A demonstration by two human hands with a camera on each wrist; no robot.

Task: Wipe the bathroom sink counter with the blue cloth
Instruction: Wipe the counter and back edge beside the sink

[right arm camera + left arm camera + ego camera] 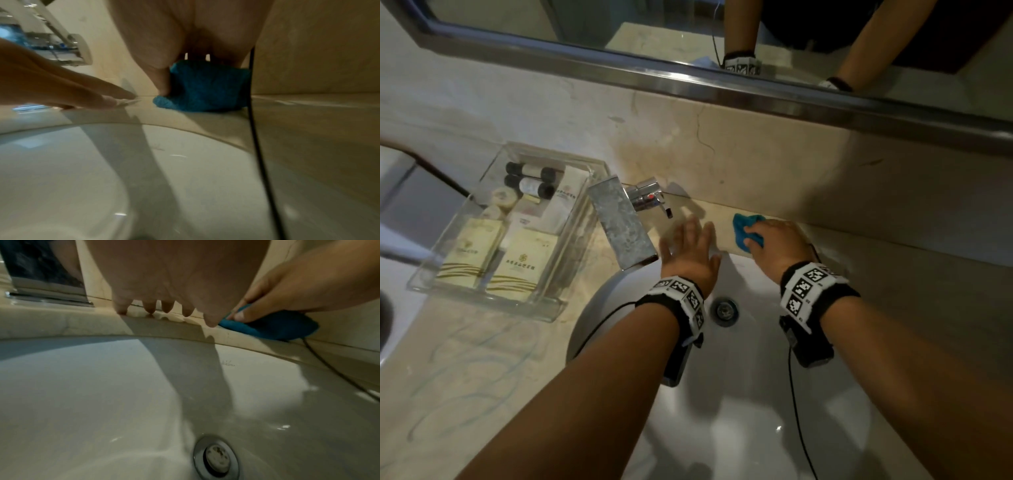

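Note:
A bunched blue cloth [743, 229] [273, 327] [203, 87] lies on the beige counter strip [717, 219] behind the white sink basin [750, 394], close to the back wall. My right hand [770, 240] [185, 48] grips the cloth and presses it onto the counter, thumb at its left side. My left hand [690, 250] [160, 305] rests just left of the cloth with straight, spread fingers, its fingertips [121, 309] touching the counter at the basin's back rim. Part of the cloth is hidden under my right palm.
A chrome tap [626, 219] with a side lever stands left of my left hand. A clear tray [493, 301] of toiletry boxes and small bottles sits on the counter further left. The drain [724, 310] is in the basin. A mirror frame [688, 82] runs above the backsplash.

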